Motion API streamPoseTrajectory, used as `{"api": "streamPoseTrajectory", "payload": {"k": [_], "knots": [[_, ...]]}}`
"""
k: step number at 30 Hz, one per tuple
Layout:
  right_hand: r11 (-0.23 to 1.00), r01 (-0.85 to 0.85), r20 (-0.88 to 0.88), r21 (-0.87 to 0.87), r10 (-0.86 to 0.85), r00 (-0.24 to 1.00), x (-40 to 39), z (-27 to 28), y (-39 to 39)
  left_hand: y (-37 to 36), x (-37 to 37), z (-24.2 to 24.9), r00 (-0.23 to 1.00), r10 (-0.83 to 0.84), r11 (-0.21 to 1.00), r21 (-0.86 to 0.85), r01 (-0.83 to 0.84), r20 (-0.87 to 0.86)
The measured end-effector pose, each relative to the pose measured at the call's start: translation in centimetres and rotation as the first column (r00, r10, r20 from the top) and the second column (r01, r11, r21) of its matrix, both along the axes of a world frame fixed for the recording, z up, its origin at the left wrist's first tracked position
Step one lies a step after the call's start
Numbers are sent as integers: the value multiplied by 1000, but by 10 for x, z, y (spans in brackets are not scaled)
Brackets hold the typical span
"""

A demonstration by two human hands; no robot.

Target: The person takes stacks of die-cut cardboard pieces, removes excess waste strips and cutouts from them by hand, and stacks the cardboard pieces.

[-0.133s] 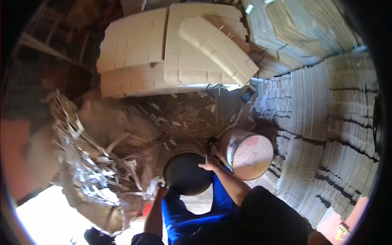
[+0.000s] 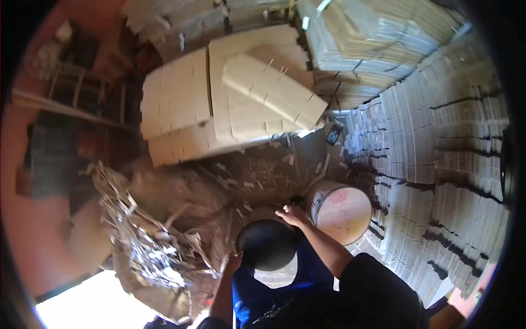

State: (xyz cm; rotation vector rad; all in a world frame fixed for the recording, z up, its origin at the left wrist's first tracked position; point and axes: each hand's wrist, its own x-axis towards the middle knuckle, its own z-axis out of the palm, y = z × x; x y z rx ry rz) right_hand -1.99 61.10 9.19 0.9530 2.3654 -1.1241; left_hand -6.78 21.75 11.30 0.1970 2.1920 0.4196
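Between the blue-clad knees stands a round drum with a dark top [image 2: 267, 245]. My left hand [image 2: 234, 260] is at the drum's left edge, its fingers curled; what they hold, if anything, I cannot make out. Over the far right part of the rim, my right hand [image 2: 294, 214] has its fingers stretched out and apart, with nothing in them. Close to its right is a second drum [image 2: 344, 215] with a pale lid that bears red marks.
Ahead lies a pile of flat cardboard sheets [image 2: 252, 82], a folded piece on top. Tall stacks of cardboard [image 2: 422, 137] line the right side. A heap of paper and plastic strips [image 2: 156, 241] fills the left. Scraps and a phone-like object [image 2: 333, 134] lie on the floor.
The view has shifted, so the surroundings sit lower in the picture. My right hand has moved from over the dark top toward its far edge, and its fingers are spread more.
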Motion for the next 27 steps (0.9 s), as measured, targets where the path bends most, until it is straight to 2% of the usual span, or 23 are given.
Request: {"api": "streamPoseTrajectory", "payload": {"k": [1, 2, 3, 5, 7, 8, 10, 11, 14, 15, 16, 18, 19, 20, 21, 22, 23, 24, 26, 27], "knots": [[984, 78, -47, -158, -86, 995, -4, 10, 14, 16, -18, 38, 1000, 9, 999, -47, -10, -29], [962, 170, -111, -214, -197, 974, -6, 21, 19, 27, -31, 83, 998, 24, 994, -110, -30, -49], [940, 252, -184, -230, -297, 937, -8, 25, 50, 50, -46, 94, 996, 47, 991, -123, -56, -77], [877, 392, -55, -278, -422, 905, 11, -59, 108, 79, -78, 95, 994, 39, 997, -65, -46, -102], [549, 638, -42, -540, -775, 631, 23, -25, 150, 100, -104, 107, 990, 43, 999, -3, -44, -132], [550, 628, -53, -551, -774, 631, 23, -7, 166, 114, -116, 121, 982, 60, 998, 44, -53, -178], [357, 816, 163, -455, -867, 471, 23, 24, 193, 139, -126, 145, 962, 102, 988, 141, -68, -252], [362, 812, 158, -458, -866, 475, 17, 32, 203, 143, -129, 144, 961, 107, 987, 144, -71, -257], [226, 745, 204, -628, -875, 439, -9, 44, 217, 111, -145, 108, 967, 79, 983, 180, -35, -243], [226, 744, 208, -629, -873, 441, -20, 49, 219, 94, -150, 87, 967, 81, 984, 176, -38, -243], [283, 739, 159, -612, -871, 465, -34, 55, 221, 73, -153, 66, 939, -92, 964, 208, 167, -331], [397, 724, 48, -564, -860, 508, -61, 74, 222, 46, -169, 36, 765, -389, 801, 222, 556, -513], [404, 725, 39, -557, -860, 509, -69, 82, 223, 53, -178, 42, 766, -382, 798, 234, 555, -516], [637, 659, -109, -401, -747, 656, -72, 92, 221, 59, -182, 47, 895, -268, 898, 244, 367, -357], [815, 544, -212, -201, -578, 788, -75, 102, 218, 64, -184, 55, 975, -124, 962, 218, 164, -184], [922, 386, -264, 23, -366, 892, -82, 109, 218, 71, -191, 60, 999, 41, 987, 154, -39, -11], [925, 377, -261, 44, -354, 898, -93, 120, 220, 69, -206, 40, 999, 50, 984, 172, -49, 1], [905, 353, -337, 236, -265, 904, -104, 134, 222, 65, -226, 3, 986, -109, 972, 196, 132, -123], [750, 286, -418, 596, -15, 909, -130, 153, 240, 75, -242, -75, 855, -361, 871, 192, 452, -372], [737, 286, -440, 612, 17, 898, -145, 154, 253, 86, -213, -76, 884, -328, 883, 226, 412, -332]]}}
